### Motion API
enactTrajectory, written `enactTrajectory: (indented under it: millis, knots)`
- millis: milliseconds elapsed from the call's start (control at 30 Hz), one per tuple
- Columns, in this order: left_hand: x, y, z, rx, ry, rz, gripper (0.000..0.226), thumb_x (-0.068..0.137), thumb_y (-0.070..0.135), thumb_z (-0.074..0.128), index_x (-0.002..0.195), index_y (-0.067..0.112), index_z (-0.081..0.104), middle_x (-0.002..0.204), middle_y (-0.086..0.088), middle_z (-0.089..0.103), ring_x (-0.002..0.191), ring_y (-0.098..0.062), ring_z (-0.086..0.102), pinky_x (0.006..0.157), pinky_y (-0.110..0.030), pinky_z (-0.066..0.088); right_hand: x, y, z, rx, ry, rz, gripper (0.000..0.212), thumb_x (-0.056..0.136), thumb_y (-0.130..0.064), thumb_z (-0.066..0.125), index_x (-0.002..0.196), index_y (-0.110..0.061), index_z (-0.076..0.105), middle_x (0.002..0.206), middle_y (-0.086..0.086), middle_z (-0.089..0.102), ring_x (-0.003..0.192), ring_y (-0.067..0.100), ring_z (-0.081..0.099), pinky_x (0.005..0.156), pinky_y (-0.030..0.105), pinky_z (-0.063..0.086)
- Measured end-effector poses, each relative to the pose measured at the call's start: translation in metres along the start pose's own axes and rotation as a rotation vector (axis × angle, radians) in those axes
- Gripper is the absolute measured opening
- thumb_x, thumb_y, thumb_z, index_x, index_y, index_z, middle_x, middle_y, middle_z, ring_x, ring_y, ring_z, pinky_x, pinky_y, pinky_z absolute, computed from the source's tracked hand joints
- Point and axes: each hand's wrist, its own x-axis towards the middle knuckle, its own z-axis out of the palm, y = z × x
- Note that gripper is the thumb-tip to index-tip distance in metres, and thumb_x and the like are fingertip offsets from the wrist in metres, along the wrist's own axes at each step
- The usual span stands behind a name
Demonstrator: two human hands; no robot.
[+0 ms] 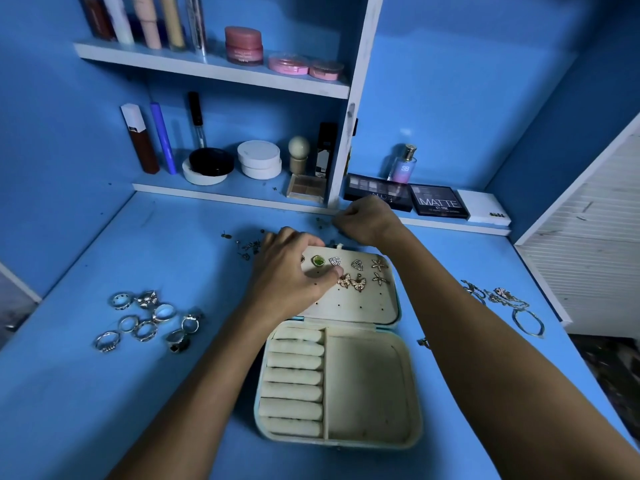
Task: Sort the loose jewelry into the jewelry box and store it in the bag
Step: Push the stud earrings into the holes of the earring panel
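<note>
Our left hand (291,271) rests spread on the jewelry box (341,358) lid's earrings (353,275); right hand (367,220) curled beyond it, contents hidden.

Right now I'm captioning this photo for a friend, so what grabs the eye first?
The open jewelry box lies mid-table, earrings pinned in its lid, where the left hand rests. The right hand is curled just behind it. Loose rings cluster at left, and chains lie at right.
</note>
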Motion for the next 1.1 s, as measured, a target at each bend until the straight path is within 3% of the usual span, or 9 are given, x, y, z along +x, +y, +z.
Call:
enactTrajectory:
  millis: [100,233,300,433,667,1000,1100]
  knots:
    - [-0.001,0.001,-0.001,-0.026,-0.006,-0.005,0.055,0.07,0.064,0.063,0.113,0.03,0.062,0.113,0.01,0.051,0.116,-0.012,0.038,0.096,-0.031,0.036,-0.008,0.005,-0.01,0.124,-0.045,0.028,0.024,0.083,-0.017,0.064,0.06,-0.01,0.06,0.053,0.002,0.057,0.047,0.016,0.052,0.056,0.023,0.048]
    - [-0.001,0.003,-0.005,-0.08,0.008,0.018,0.044,0.077,0.05,0.075,0.114,0.03,0.062,0.115,0.012,0.052,0.118,-0.01,0.038,0.093,-0.028,0.033,-0.018,0.022,-0.021,0.277,-0.028,0.042,0.014,0.076,-0.018,0.071,0.066,-0.012,0.063,0.061,0.01,0.06,0.057,0.021,0.052,0.063,0.036,0.043]
    - [-0.003,0.005,-0.008,-0.119,0.029,0.035,0.043,0.077,0.047,0.077,0.114,0.03,0.062,0.115,0.013,0.052,0.118,-0.009,0.038,0.093,-0.026,0.032,-0.025,0.03,-0.03,0.363,-0.002,0.056,0.016,0.078,-0.017,0.075,0.071,-0.012,0.063,0.064,0.012,0.063,0.061,0.022,0.054,0.063,0.033,0.046]
    - [-0.008,0.013,-0.014,-0.175,0.093,0.11,0.042,0.076,0.041,0.08,0.111,0.029,0.061,0.111,0.014,0.053,0.113,-0.006,0.045,0.091,-0.023,0.036,-0.042,0.04,-0.044,0.578,0.03,0.037,0.011,0.088,-0.002,0.07,0.083,-0.007,0.061,0.069,0.009,0.061,0.058,0.016,0.055,0.048,0.017,0.048]
    - [-0.022,0.031,-0.03,-0.107,0.219,0.305,0.043,0.074,0.035,0.084,0.108,0.018,0.062,0.107,0.011,0.053,0.095,-0.005,0.054,0.079,-0.027,0.043,-0.062,0.052,-0.049,0.755,0.042,-0.04,0.005,0.094,-0.004,0.063,0.094,-0.007,0.067,0.082,0.009,0.064,0.071,0.015,0.062,0.058,0.018,0.053]
    - [-0.053,0.03,-0.041,0.11,0.398,0.709,0.035,0.081,0.04,0.079,0.094,0.015,0.058,0.094,-0.001,0.06,0.071,-0.02,0.061,0.063,-0.036,0.052,-0.097,0.053,-0.043,0.922,-0.045,-0.1,0.014,0.095,-0.002,0.061,0.094,-0.009,0.073,0.082,0.004,0.07,0.075,0.014,0.066,0.071,0.022,0.058]
    - [-0.06,0.029,-0.043,0.19,0.421,0.796,0.032,0.083,0.04,0.079,0.09,0.016,0.059,0.088,-0.003,0.064,0.067,-0.017,0.059,0.063,-0.031,0.051,-0.108,0.052,-0.04,0.924,-0.08,-0.112,0.015,0.096,-0.002,0.06,0.095,-0.009,0.073,0.081,0.004,0.069,0.076,0.014,0.065,0.072,0.023,0.058]
